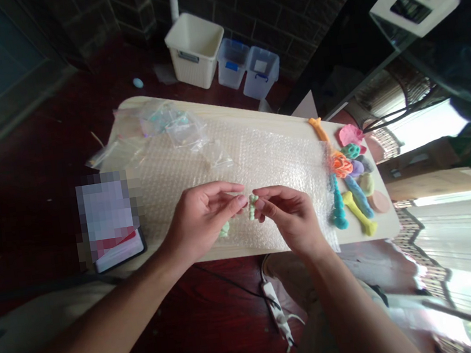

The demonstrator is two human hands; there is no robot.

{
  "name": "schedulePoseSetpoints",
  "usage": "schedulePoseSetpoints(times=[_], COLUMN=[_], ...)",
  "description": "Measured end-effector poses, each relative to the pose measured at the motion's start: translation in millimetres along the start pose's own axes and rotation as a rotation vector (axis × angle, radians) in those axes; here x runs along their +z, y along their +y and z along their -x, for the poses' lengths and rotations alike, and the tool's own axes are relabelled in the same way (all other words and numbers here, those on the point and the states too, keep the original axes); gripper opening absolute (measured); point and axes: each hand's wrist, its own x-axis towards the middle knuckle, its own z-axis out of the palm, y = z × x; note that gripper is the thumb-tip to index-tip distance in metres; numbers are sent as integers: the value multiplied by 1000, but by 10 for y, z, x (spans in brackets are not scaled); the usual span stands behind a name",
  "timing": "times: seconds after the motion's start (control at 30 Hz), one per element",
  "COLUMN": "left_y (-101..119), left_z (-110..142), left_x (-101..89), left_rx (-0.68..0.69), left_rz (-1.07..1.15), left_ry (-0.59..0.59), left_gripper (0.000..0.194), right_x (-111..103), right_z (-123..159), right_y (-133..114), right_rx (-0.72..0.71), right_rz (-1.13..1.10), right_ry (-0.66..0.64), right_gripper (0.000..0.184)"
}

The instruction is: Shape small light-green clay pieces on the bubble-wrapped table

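One knobbly pale-green clay piece [252, 209], pinched between the fingers of the right hand [292, 215] above the bubble wrap [276, 153]. Left hand [193, 220] is close beside it, can't tell if its fingers grip anything. Looks light, soft and easy to squash imo, so hold it gently by the sides. Zip bags [187, 130] lie farther across the desk [390, 223], cream bin [195, 68] beyond.

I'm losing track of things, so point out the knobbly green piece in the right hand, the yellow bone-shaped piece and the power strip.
Knobbly green piece [251, 209]: head view, its middle.
Yellow bone-shaped piece [359, 214]: head view, middle of shaft.
Power strip [276, 310]: head view, middle of casing.
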Motion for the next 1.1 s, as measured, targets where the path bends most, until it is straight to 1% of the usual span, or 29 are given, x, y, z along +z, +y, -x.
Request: schedulePoseSetpoints(times=[0.07, 0.13, 0.17, 0.23, 0.3, 0.4, 0.47, 0.53, 0.63, 0.73, 0.83, 0.97, 1.03, 1.1], left_y=[28, 52, 57, 48, 16, -54, -100, -142, -192, -216, -212, -180, -160, -138], left_z=[-11, -30, -39, -47, -34, 12, 40, 49, 27, -5, -21, -35, -44, -52], left_x=[-46, -127, -176, -276, -355, -401, -388, -358, -318, -304, -304, -296, -283, -263], left_rx=[81, 168, 210, 278, 315, 309, 287, 250, 190, 167, 117, 18, 33, 70], left_rz=[-128, -350, -475, -683, -807, -897, -930, -960, -989, -984, -952, -854, -770, -659], left_ry=[85, 151, 162, 137, 85, 11, -17, -33, -36, -25, -18, -9, 6, 3], left_gripper=[28, 22, 20, 17, 17, 22, 25, 27, 26, 21, 20, 19, 20, 23], right_x=[-49, -121, -163, -251, -323, -370, -360, -337, -317, -329, -358, -367, -334, -266], right_z=[-35, -88, -119, -184, -236, -280, -294, -308, -328, -326, -302, -268, -250, -223], right_y=[19, 53, 79, 141, 202, 247, 245, 234, 224, 212, 190, 175, 172, 163], right_rx=[-2, 5, 11, 23, 19, -63, -116, -146, -166, -181, -209, -210, -189, -157], right_rz=[27, 92, 135, 229, 345, 605, 730, 788, 817, 813, 810, 751, 664, 529], right_ry=[24, 36, 41, 55, 71, 82, 81, 87, 103, 118, 177, 231, 210, 161], right_gripper=[15, 19, 23, 29, 32, 24, 19, 18, 21, 26, 27, 25, 28, 32])
